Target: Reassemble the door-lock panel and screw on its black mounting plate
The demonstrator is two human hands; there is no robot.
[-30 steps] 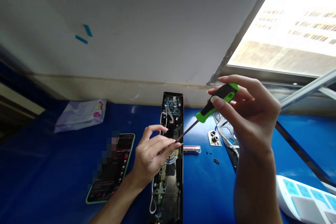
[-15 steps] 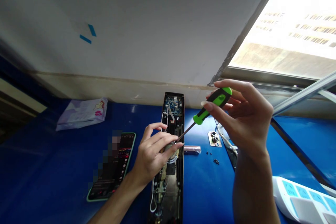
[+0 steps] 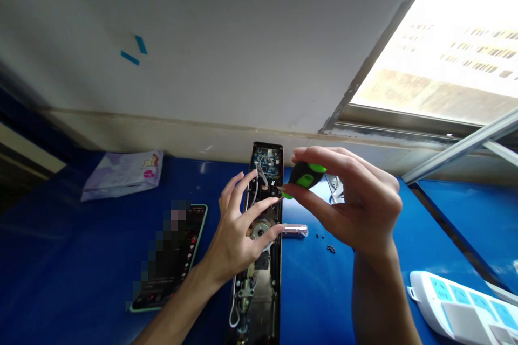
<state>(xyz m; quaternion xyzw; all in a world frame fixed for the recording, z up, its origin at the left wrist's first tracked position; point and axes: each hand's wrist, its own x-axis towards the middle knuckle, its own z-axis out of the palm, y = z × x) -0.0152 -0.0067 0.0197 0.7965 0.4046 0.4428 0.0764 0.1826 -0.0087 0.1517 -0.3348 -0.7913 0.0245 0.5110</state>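
There we were, right over the blue table (image 3: 315, 302), with the long black housing (image 3: 265, 302) lying open and running away from us! Our right hand (image 3: 358, 205) had the green-and-black screwdriver (image 3: 305, 177), its handle pinched firmly between thumb and fingers, above the housing's right edge. The shaft slanted down to our left hand (image 3: 237, 234), but its tip was too small to make out.

And that left hand? Fingers spread wide across the housing, thumb and index well apart, a round metal disc (image 3: 259, 230) showing between them; nothing we could see was clasped. The index fingertip sat right by the shaft, though whether they touched we couldn't tell.

Up at the far end, a blue circuit board (image 3: 266, 160)! Out on the right, a pinkish cylinder (image 3: 294, 230) by the housing's edge, then small dark pieces (image 3: 331, 249) on the tabletop. Over on the left lay a phone (image 3: 178, 264), with a pale packet (image 3: 121, 175) beyond.
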